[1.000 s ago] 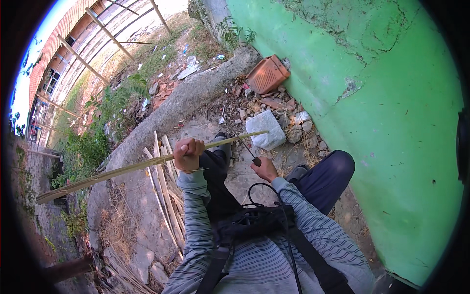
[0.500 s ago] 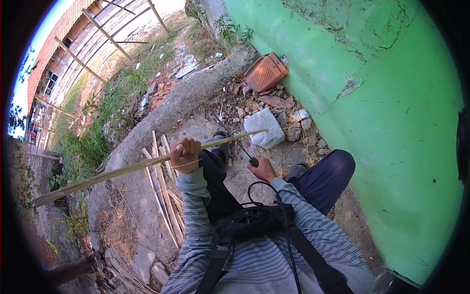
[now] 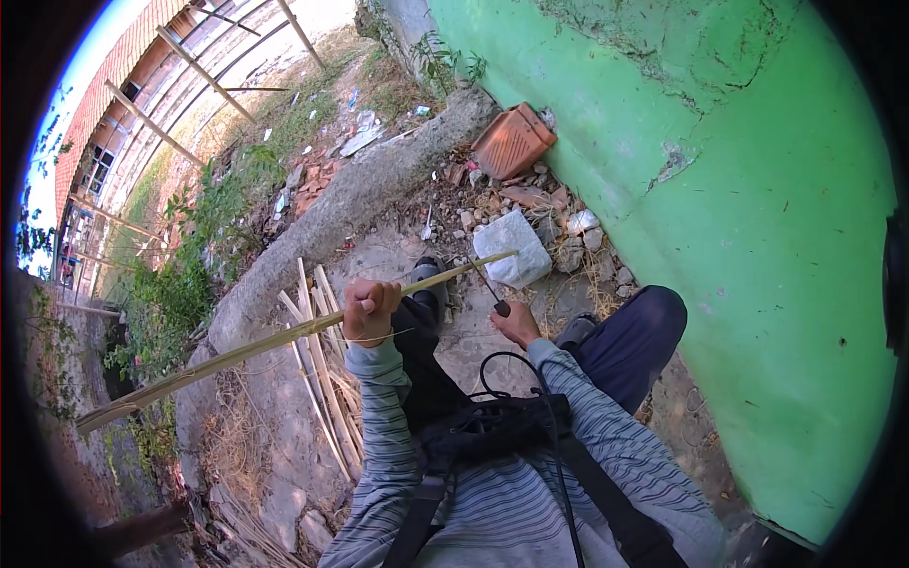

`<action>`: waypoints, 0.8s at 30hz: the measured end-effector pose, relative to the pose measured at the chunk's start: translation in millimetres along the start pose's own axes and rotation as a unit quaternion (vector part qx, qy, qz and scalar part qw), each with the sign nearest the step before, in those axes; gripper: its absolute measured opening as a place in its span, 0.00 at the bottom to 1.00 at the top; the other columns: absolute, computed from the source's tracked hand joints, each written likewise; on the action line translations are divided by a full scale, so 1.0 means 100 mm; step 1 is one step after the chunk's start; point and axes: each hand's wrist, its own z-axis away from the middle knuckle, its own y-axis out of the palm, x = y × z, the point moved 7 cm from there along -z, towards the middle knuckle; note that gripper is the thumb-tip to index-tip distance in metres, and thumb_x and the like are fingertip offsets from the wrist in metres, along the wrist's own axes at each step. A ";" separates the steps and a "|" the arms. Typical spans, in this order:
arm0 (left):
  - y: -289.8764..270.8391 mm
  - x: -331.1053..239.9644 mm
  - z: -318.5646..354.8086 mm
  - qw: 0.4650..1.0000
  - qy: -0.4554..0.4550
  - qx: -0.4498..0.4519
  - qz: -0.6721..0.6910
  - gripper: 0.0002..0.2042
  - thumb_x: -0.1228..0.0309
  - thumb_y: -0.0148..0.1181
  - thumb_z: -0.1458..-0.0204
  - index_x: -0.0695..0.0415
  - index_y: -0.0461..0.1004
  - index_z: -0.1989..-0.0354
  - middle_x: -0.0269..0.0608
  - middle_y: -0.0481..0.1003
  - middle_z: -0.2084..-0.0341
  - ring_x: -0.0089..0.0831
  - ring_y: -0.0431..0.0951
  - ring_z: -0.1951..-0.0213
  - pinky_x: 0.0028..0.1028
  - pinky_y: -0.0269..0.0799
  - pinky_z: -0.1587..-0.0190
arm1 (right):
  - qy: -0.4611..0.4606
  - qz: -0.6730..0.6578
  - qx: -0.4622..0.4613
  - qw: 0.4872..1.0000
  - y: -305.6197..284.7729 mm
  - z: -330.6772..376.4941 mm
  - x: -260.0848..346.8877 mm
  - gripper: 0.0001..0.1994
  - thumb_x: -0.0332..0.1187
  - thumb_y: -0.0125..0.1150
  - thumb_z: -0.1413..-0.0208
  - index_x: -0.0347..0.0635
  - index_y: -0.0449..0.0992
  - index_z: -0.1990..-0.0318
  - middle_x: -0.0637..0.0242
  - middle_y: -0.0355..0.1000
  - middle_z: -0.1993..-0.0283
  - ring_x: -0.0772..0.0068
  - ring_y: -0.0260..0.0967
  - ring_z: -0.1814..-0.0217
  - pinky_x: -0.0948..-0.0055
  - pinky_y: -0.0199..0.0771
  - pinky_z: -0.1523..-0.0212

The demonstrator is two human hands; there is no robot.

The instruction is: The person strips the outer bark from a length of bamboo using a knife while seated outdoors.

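My left hand (image 3: 371, 310) is closed in a fist around a long split bamboo strip (image 3: 227, 358). The strip slants from the lower left up to the right, its thin end over a white rough block (image 3: 508, 232) on the ground. Whether that end touches the block I cannot tell. My right hand (image 3: 516, 324) grips the dark handle of a knife (image 3: 485, 281). Its thin blade points up and left, meeting or crossing the strip just left of the block. More bamboo strips (image 3: 327, 383) lie in a loose pile beneath and beside my left forearm.
A green wall (image 3: 757, 237) with cracked plaster rises close on the right. An orange ridged tile-like piece (image 3: 514, 142) leans at its foot, above rubble (image 3: 568, 254). A low concrete ledge (image 3: 379, 175) curves along the left, with plants (image 3: 166, 293) beyond.
The knife has drawn back toward me along the strip, its blade now steeper and mostly below it. My left hand has shifted slightly right and down, and the strip's near end has dropped.
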 end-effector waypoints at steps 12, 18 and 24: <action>-0.16 -0.20 0.08 0.924 -0.036 -0.381 -0.018 0.18 0.50 0.49 0.36 0.51 0.63 0.69 0.32 0.64 0.76 0.24 0.63 0.73 0.37 0.71 0.58 | -0.149 0.050 -0.003 0.988 -0.02 0.27 0.59 0.13 0.40 0.62 0.53 0.37 0.75 0.73 0.49 0.73 0.74 0.43 0.72 0.69 0.54 0.71 0.65; -0.04 -0.17 0.06 0.938 0.076 -0.337 -0.036 0.24 0.46 0.46 0.36 0.52 0.58 0.77 0.31 0.58 0.81 0.23 0.57 0.76 0.28 0.58 0.68 | -0.139 0.004 -0.037 0.990 -0.05 0.29 0.49 0.14 0.40 0.63 0.53 0.36 0.76 0.72 0.48 0.72 0.75 0.44 0.72 0.70 0.55 0.70 0.67; -0.12 -0.05 0.11 0.947 0.044 -0.318 -0.028 0.35 0.32 0.30 0.41 0.51 0.47 0.87 0.29 0.48 0.88 0.26 0.48 0.82 0.27 0.45 0.76 | -0.153 -0.011 0.007 0.988 -0.02 0.35 0.61 0.14 0.40 0.63 0.51 0.35 0.75 0.73 0.49 0.72 0.75 0.46 0.72 0.72 0.57 0.69 0.68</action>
